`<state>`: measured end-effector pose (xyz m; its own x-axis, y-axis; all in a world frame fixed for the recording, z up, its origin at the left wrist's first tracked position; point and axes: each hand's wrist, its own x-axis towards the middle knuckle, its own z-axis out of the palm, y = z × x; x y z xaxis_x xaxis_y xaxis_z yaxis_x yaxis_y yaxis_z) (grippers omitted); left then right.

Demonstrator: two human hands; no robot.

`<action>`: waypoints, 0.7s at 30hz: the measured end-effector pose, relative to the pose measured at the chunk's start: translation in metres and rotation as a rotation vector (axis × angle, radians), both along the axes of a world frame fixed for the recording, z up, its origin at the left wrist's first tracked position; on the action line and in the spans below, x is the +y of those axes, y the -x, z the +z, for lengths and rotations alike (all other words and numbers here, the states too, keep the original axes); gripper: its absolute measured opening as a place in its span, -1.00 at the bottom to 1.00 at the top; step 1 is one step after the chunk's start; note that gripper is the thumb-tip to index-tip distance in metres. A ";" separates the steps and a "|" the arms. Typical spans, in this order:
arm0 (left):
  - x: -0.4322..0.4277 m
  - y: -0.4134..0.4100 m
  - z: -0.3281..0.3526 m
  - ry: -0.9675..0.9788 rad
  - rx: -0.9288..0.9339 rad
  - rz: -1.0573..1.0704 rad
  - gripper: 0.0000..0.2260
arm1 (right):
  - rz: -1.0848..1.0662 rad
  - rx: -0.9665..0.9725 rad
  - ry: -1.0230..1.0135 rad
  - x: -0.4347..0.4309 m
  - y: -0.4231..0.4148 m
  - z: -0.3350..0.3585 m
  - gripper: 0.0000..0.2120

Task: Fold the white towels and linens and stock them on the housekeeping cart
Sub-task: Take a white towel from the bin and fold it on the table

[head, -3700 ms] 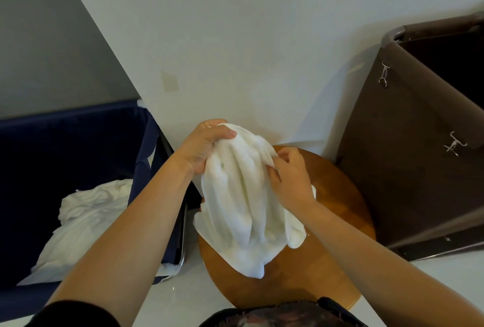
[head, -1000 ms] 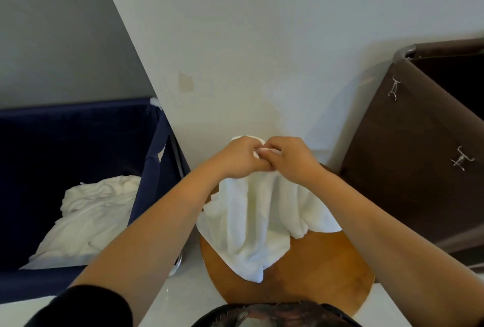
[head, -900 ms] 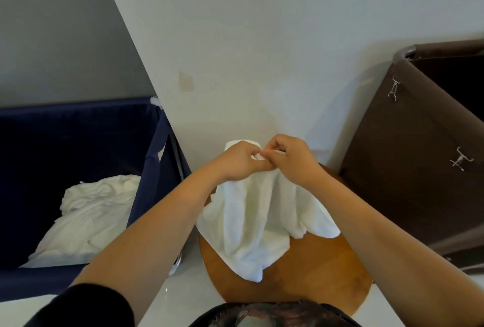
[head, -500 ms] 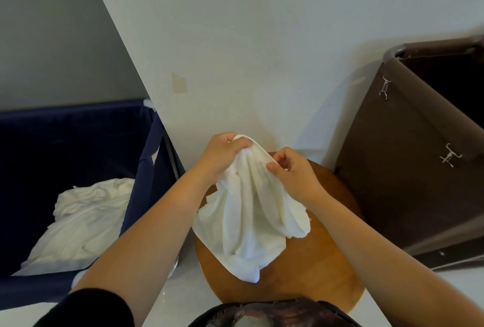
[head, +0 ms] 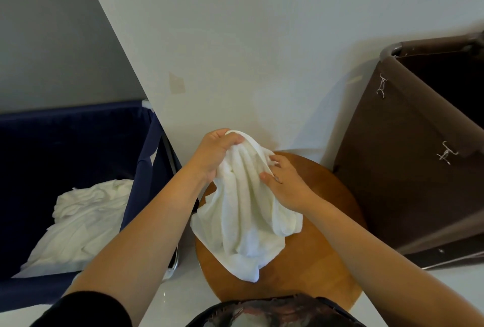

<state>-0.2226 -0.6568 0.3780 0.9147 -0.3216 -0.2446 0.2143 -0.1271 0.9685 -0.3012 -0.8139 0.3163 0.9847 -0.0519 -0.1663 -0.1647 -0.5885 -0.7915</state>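
A crumpled white towel (head: pixel 245 211) hangs over a round wooden table (head: pixel 322 261), its lower end draped on the tabletop. My left hand (head: pixel 213 152) grips the towel's top edge, bunched in the fingers. My right hand (head: pixel 284 182) is on the towel's right side, lower down, pinching a fold between thumb and fingers. More white linen (head: pixel 83 219) lies rumpled inside the navy fabric cart (head: pixel 146 159) at the left.
A brown fabric bin (head: pixel 408 169) with metal clips stands at the right, close to the table. A white wall (head: pixel 248 51) rises directly behind the table. The navy cart's metal leg stands just left of the table.
My hands, pinched together at the towel's top a second ago, have parted. The right hand has slid down the towel's right side while the left still holds the top.
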 end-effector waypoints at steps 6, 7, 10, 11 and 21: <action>0.008 0.002 0.003 0.070 0.025 -0.060 -0.91 | -0.014 -0.059 0.125 -0.001 -0.003 0.000 -0.65; 0.010 0.003 0.004 0.082 0.038 -0.071 -0.89 | -0.031 -0.071 0.131 -0.003 -0.003 0.001 -0.64; 0.016 0.005 0.008 0.123 0.059 -0.134 -0.85 | -0.047 -0.099 0.235 -0.013 -0.002 0.001 -0.61; 0.018 0.006 0.010 0.128 0.070 -0.168 -0.83 | -0.039 -0.100 0.268 -0.015 -0.001 0.001 -0.60; 0.034 0.004 0.017 0.097 0.107 -0.369 -0.96 | -0.082 -0.037 -0.202 -0.014 0.005 0.017 -0.57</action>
